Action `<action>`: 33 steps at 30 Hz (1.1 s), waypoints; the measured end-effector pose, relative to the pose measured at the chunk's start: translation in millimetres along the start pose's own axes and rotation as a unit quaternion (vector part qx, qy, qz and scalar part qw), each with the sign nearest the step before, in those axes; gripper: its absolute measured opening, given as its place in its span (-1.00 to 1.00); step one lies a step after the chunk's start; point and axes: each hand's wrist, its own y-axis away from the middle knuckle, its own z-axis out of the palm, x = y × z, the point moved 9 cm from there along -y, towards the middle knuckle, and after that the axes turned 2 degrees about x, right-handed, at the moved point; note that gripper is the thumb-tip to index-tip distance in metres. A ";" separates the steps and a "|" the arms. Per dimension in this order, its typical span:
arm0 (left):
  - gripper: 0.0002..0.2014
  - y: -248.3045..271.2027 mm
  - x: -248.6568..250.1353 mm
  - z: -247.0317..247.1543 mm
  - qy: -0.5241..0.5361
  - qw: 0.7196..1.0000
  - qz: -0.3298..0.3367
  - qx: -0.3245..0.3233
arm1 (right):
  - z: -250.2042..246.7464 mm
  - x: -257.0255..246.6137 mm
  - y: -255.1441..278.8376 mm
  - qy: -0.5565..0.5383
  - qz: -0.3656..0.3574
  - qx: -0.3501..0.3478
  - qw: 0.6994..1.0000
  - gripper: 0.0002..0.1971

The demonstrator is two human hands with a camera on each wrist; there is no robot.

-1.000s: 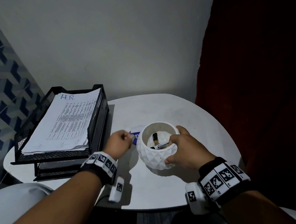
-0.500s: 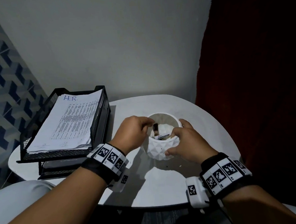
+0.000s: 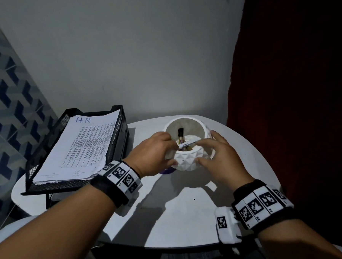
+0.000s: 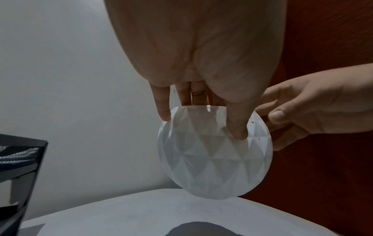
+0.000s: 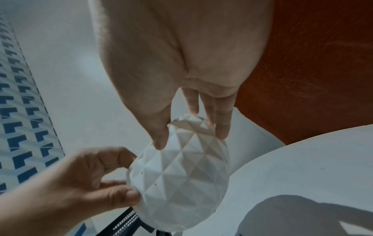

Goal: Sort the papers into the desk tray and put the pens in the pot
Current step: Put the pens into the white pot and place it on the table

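A white faceted pot (image 3: pixel 189 160) is held between both hands, tilted and seemingly just above the round white table (image 3: pixel 171 218). Inside it a dark pen (image 3: pixel 180 135) stands and a white marker (image 3: pixel 187 144) lies across. My left hand (image 3: pixel 157 151) grips the pot's left side, fingers over the rim and thumb low on the wall. My right hand (image 3: pixel 217 154) grips the right side. In the wrist views the pot (image 4: pixel 216 159) (image 5: pixel 181 172) shows from below with fingertips on its facets. A stack of papers (image 3: pixel 84 147) marked "H.R." fills the black mesh desk tray (image 3: pixel 118 132).
A purple item (image 3: pixel 167 171) peeks out under the pot's left edge. The tray has a lower tier (image 3: pixel 49 197) at the table's left. A white wall stands behind, a dark red curtain (image 3: pixel 293 103) at the right and a patterned blue wall at the left.
My left hand moved from the purple item onto the pot's rim. Both hands have raised the pot and carried it farther from me.
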 end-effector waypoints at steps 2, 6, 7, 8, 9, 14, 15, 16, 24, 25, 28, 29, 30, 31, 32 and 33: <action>-0.57 -4.2 -20.2 3.7 0.000 0.999 -0.037 -0.004 | -2.7 3.5 -1.1 -0.024 0.009 0.004 1.000 -0.65; -0.59 -7.4 -78.4 20.2 -0.021 0.988 -0.155 -0.005 | 3.6 22.5 -0.4 -0.026 0.059 -0.026 0.998 -0.78; -0.64 -6.9 -93.6 30.2 -0.027 0.983 -0.183 -0.017 | 6.9 26.1 0.0 -0.022 0.068 -0.036 0.997 -0.79; -0.69 -6.4 -107.5 41.9 -0.037 0.977 -0.208 -0.034 | 10.6 28.2 0.5 -0.017 0.074 -0.046 0.996 -0.79; -0.72 -6.3 -121.1 55.2 -0.040 0.972 -0.228 -0.050 | 14.6 29.4 1.0 -0.011 0.077 -0.055 0.995 -0.79; -0.73 -2.3 -142.9 83.4 -0.030 0.956 -0.289 -0.049 | 32.5 37.3 4.6 0.025 0.085 -0.095 0.991 -0.76; -0.73 -1.1 -144.3 86.9 -0.034 0.954 -0.295 -0.048 | 33.7 38.9 5.2 0.034 0.087 -0.100 0.991 -0.75; -0.73 -0.2 -145.5 88.4 -0.039 0.951 -0.302 -0.046 | 34.2 40.2 5.4 0.042 0.088 -0.102 0.990 -0.75; -0.61 11.2 -144.2 87.6 -0.092 0.945 -0.311 -0.048 | 36.8 45.1 6.2 0.071 0.091 -0.115 0.987 -0.72; -0.55 11.9 -140.8 85.3 -0.094 0.946 -0.305 -0.050 | 36.7 44.9 6.0 0.072 0.094 -0.115 0.986 -0.71; -0.42 8.2 -120.3 64.2 -0.074 0.956 -0.280 -0.047 | 33.4 40.5 6.5 0.074 0.100 -0.112 0.986 -0.72; -0.44 6.5 -112.1 53.9 -0.057 0.958 -0.277 -0.046 | 31.9 37.7 7.4 0.076 0.098 -0.108 0.986 -0.73; -0.47 5.3 -104.4 43.8 -0.036 0.960 -0.273 -0.053 | 30.4 34.3 8.8 0.079 0.095 -0.104 0.987 -0.74; -0.50 6.1 -96.2 33.9 -0.020 0.961 -0.266 -0.068 | 28.6 30.6 10.9 0.082 0.091 -0.100 0.987 -0.74; -0.52 8.8 -87.3 23.4 -0.009 0.962 -0.258 -0.086 | 26.5 26.7 13.5 0.084 0.088 -0.095 0.988 -0.74; -0.53 13.8 -78.1 11.2 0.001 0.963 -0.251 -0.095 | 24.0 23.0 16.7 0.082 0.085 -0.089 0.989 -0.74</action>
